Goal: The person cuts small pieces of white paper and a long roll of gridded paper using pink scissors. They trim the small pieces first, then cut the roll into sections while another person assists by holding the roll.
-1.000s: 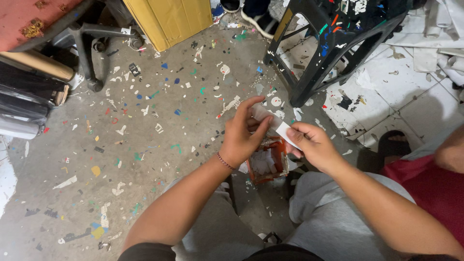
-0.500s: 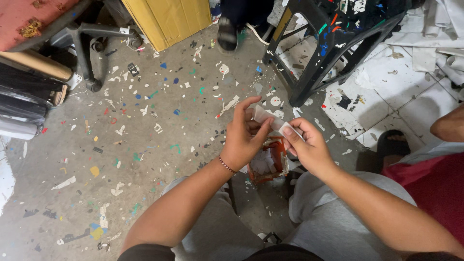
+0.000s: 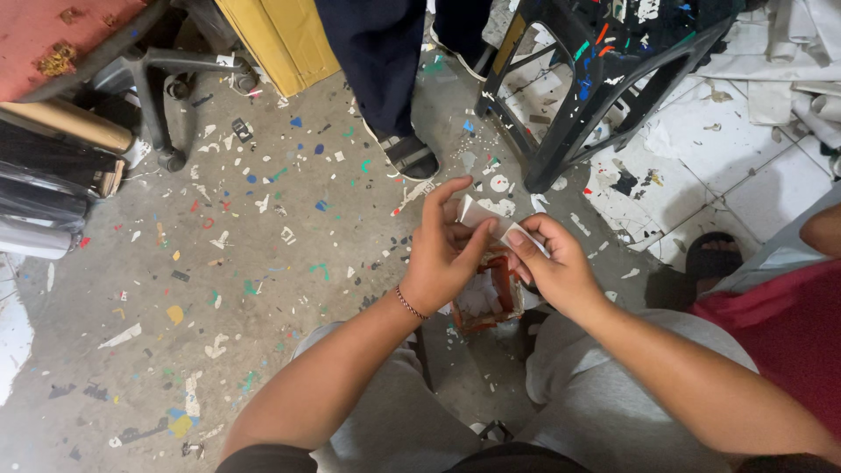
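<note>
While seen from the head, left hand and right hand both pinching a small white paper strip with fingers clamped on it, just above a reddish open box, black paint-spattered stool beyond the box, another person's sandalled foot near the stool

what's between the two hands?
Head view: a white paper strip spans between left hand and right hand, pinched by both.

Matt white paper strip; rough, paint-flecked concrete floor; black plastic stool.
</note>
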